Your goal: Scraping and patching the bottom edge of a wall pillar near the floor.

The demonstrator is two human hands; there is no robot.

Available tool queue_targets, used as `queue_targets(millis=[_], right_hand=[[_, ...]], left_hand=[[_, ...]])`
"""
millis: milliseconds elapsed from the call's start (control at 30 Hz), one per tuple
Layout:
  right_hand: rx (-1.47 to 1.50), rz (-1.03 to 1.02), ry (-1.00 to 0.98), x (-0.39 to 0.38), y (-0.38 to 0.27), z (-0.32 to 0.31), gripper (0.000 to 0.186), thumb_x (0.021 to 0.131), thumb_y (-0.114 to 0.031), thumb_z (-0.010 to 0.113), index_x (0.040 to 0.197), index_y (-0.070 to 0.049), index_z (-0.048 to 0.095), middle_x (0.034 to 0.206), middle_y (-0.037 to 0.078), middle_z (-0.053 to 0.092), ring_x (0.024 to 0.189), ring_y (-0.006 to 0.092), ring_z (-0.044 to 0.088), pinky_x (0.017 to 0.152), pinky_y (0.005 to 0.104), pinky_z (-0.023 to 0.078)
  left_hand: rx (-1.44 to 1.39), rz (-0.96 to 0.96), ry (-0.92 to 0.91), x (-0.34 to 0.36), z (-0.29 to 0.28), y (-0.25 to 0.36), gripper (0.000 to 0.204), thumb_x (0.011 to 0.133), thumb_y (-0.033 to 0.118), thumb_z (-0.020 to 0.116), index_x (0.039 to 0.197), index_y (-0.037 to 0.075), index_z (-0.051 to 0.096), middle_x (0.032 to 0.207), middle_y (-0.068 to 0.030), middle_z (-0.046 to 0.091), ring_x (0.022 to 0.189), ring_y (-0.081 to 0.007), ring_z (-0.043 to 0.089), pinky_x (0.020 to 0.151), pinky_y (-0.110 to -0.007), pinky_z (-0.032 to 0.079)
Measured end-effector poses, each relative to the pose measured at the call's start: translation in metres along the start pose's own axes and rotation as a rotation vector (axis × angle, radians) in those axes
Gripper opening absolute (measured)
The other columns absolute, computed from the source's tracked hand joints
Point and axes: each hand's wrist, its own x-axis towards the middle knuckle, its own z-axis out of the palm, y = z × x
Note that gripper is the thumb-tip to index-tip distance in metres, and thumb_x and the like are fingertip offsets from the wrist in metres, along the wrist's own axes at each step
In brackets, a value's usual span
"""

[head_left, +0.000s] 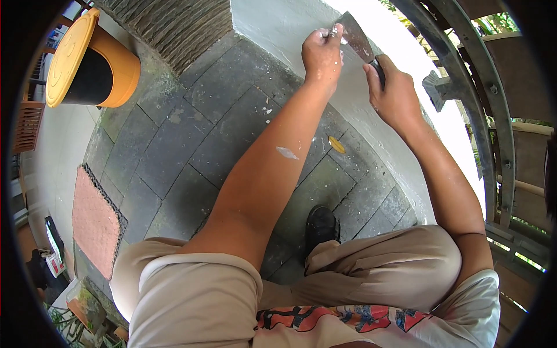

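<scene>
My right hand [400, 95] is closed round the black handle of a putty knife [357, 39], whose wide metal blade slants up and left and carries white smears. Next to the blade's far end, my left hand [322, 58] is closed, its thumb and fingers spotted with white paste. Something dark and thin shows at its fingertips, but I cannot tell whether it is a separate tool or part of the blade. Both hands are above the low white wall [272, 29]. A whitish smear [286, 152] marks my left forearm.
Grey stone tiles [180, 133] with white flecks and a yellow leaf [336, 144] lie below. A yellow-and-black lidded bin [119, 72] stands at the far left, a pink mat [93, 220] nearer. Metal railing [493, 104] runs along the right. My black shoe [322, 226] rests near the wall.
</scene>
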Motion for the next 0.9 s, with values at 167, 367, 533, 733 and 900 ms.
queue_targets(millis=[167, 367, 533, 733, 900], right_hand=[[0.016, -0.029, 0.026, 0.005, -0.002, 0.002, 0.028, 0.097, -0.025, 0.058, 0.098, 0.002, 0.059, 0.067, 0.027, 0.062, 0.066, 0.0458, 0.063, 0.061, 0.0484, 0.050], [0.011, -0.048, 0.034, 0.011, -0.005, 0.000, 0.028, 0.097, -0.025, 0.058, 0.096, 0.003, 0.059, 0.067, 0.026, 0.062, 0.067, 0.0455, 0.064, 0.061, 0.0476, 0.050], [-0.018, -0.039, 0.041, 0.010, -0.007, 0.000, 0.028, 0.097, -0.025, 0.058, 0.097, 0.003, 0.060, 0.069, 0.026, 0.063, 0.068, 0.0460, 0.064, 0.064, 0.0485, 0.051], [-0.021, -0.140, 0.086, 0.021, -0.004, 0.006, 0.028, 0.097, -0.024, 0.058, 0.099, 0.003, 0.060, 0.071, 0.028, 0.064, 0.070, 0.0467, 0.064, 0.065, 0.0504, 0.051], [-0.006, -0.028, 0.023, 0.013, -0.011, 0.002, 0.029, 0.097, -0.025, 0.058, 0.098, 0.004, 0.060, 0.071, 0.028, 0.064, 0.071, 0.0467, 0.065, 0.066, 0.0500, 0.052]], left_hand=[[-0.045, -0.002, 0.016, 0.002, 0.000, 0.003, 0.031, 0.097, 0.028, 0.066, 0.086, 0.001, 0.054, 0.069, -0.0002, 0.053, 0.053, -0.0082, 0.043, 0.045, -0.025, 0.035], [-0.064, 0.014, 0.016, 0.006, 0.000, 0.010, 0.031, 0.096, 0.027, 0.066, 0.085, 0.002, 0.053, 0.070, -0.0003, 0.053, 0.054, -0.0078, 0.043, 0.046, -0.024, 0.035], [-0.060, 0.015, -0.008, 0.009, 0.000, 0.008, 0.031, 0.096, 0.027, 0.066, 0.085, 0.002, 0.053, 0.070, -0.0005, 0.053, 0.054, -0.0081, 0.044, 0.046, -0.024, 0.035], [-0.077, 0.024, 0.018, 0.014, -0.002, 0.012, 0.030, 0.097, 0.026, 0.066, 0.084, 0.002, 0.053, 0.070, -0.0014, 0.053, 0.055, -0.0089, 0.045, 0.046, -0.024, 0.036], [-0.013, -0.024, -0.009, 0.012, -0.006, 0.010, 0.035, 0.094, 0.031, 0.071, 0.098, -0.002, 0.058, 0.075, -0.0018, 0.054, 0.058, -0.0108, 0.047, 0.049, -0.025, 0.038]])
